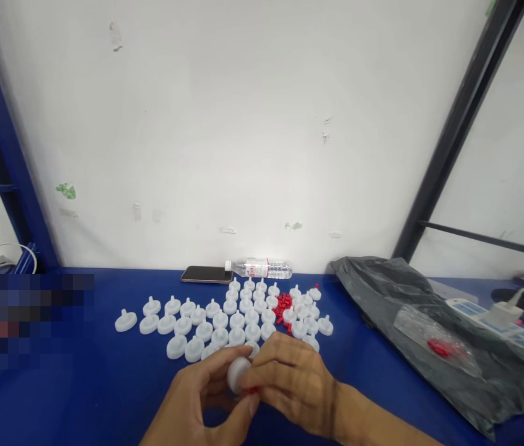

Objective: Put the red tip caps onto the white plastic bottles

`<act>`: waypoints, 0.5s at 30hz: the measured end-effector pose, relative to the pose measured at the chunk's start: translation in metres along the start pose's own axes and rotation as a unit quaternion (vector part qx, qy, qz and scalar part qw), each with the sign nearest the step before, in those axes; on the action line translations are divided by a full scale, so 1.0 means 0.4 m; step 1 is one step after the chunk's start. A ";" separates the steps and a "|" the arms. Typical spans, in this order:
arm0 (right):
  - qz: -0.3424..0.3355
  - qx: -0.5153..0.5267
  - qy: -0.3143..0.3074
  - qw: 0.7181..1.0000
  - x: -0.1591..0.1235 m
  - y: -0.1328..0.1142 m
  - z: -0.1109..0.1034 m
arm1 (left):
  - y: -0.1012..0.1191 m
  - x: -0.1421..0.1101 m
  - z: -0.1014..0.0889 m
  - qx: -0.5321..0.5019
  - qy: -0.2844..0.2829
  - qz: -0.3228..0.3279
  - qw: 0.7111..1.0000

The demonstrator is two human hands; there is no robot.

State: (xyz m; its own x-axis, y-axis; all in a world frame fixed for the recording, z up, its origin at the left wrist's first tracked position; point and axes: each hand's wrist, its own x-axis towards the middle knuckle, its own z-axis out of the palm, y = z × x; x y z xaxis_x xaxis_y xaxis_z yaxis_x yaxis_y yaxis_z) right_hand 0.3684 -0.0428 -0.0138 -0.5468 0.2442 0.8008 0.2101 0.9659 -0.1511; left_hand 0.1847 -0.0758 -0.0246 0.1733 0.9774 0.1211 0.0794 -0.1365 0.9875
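Observation:
Low in the middle of the head view, my left hand (197, 396) is closed around a white nozzle cap (236, 376). My right hand (296, 384) meets it there, its fingers pinched at the cap, slightly blurred. A bit of a red tip (253, 390) shows between the right fingers and the left thumb; how it sits against the cap is hidden. Just beyond both hands, several white nozzle caps (220, 336) stand in rows with their spouts up. Among them lies a pile of small red tips (283, 305). One cap (315, 293) at the right back bears a red tip.
Behind the caps lie a phone (206, 274) and a clear bottle (266, 268) on its side, near the wall. A black plastic bag (410, 322) spreads over the right of the blue table (80, 384), with a clear bag (438, 342) of red pieces and a power strip (522, 337).

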 end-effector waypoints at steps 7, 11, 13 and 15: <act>-0.017 -0.033 -0.019 0.999 0.000 -0.005 -0.001 | 0.010 -0.004 0.009 0.027 0.009 0.001 1.000; -0.042 -0.064 -0.007 0.997 0.005 -0.012 0.002 | 0.026 -0.002 0.005 0.061 -0.015 -0.002 0.998; -0.051 -0.073 -0.004 0.996 0.007 -0.016 0.003 | 0.035 -0.003 0.002 0.084 -0.015 0.006 0.996; -0.053 -0.082 -0.009 0.995 0.005 -0.020 0.004 | 0.041 -0.005 0.000 0.096 -0.017 0.007 0.995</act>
State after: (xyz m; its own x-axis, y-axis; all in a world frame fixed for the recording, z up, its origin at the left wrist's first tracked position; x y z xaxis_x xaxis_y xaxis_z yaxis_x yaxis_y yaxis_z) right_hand 0.3642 -0.0499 -0.0118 -0.5868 0.1450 0.7966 0.2801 0.9594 0.0317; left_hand 0.1856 -0.0801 -0.0085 0.2086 0.9697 0.1274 0.2619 -0.1808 0.9480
